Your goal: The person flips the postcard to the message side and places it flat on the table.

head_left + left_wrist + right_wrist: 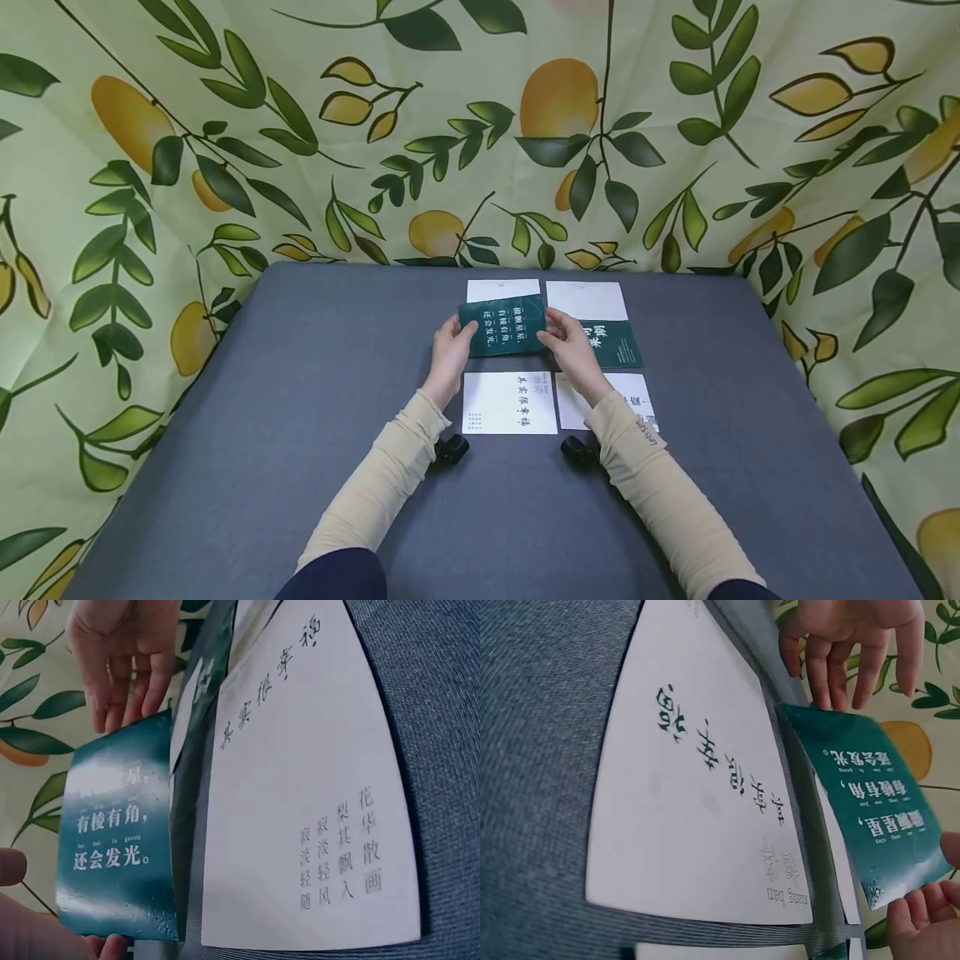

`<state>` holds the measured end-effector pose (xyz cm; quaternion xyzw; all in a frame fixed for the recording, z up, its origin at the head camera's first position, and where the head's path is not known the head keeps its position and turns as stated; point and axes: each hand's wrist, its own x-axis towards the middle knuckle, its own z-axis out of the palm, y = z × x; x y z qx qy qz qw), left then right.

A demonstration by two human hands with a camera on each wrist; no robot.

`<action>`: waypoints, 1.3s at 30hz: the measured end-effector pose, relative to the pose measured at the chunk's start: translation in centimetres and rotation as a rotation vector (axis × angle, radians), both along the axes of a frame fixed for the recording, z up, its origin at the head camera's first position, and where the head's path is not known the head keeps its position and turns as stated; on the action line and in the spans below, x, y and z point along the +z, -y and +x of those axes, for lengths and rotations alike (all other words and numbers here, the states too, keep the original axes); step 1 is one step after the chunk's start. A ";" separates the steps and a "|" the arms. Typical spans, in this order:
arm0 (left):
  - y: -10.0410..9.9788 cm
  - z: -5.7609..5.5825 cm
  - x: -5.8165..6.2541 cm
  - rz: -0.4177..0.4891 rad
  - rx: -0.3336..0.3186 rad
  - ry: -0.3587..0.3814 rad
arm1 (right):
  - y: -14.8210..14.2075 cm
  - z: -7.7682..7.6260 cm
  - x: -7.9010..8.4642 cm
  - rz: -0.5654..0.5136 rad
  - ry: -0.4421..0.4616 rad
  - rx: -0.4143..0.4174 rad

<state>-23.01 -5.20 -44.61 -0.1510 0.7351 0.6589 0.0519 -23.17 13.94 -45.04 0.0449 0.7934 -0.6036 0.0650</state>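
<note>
A dark green card [498,327] with white Chinese characters is held above the table between both hands. My left hand [447,357] pinches its left end, thumb on the printed face. At the opposite end my right hand [576,350] pinches the card, its thumb near the lower corner. The left wrist view also shows the green card [120,825], tilted. In the right wrist view the green card [874,802] appears with the fingers of both hands at opposite edges. Just below the hands lies a white card [506,404] with a vertical line of characters.
Another white card [573,412] lies partly under my right forearm. Behind the hands are a white card [502,289], partly covered from view, and a white-and-green card [587,300]. A grey cloth covers the table [337,375]. Leaf-patterned fabric [450,167] hangs around it.
</note>
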 end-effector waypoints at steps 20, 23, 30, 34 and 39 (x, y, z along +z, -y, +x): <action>-0.6 0.1 1.0 0.177 0.108 -0.293 | -0.5 0.0 0.3 -0.075 -0.082 -0.174; -0.8 0.1 0.7 0.208 0.140 -0.282 | -0.4 -0.1 0.0 -0.140 -0.061 -0.222; -0.6 0.1 -0.2 0.198 0.145 -0.311 | -0.2 0.0 -0.3 -0.234 -0.073 -0.291; 0.0 -0.1 -0.9 0.092 0.107 -0.319 | -0.2 0.0 -0.4 -0.180 -0.061 -0.265; 0.7 -0.2 -1.5 -0.097 0.021 -0.304 | -0.3 -0.2 -0.7 -0.051 -0.059 -0.218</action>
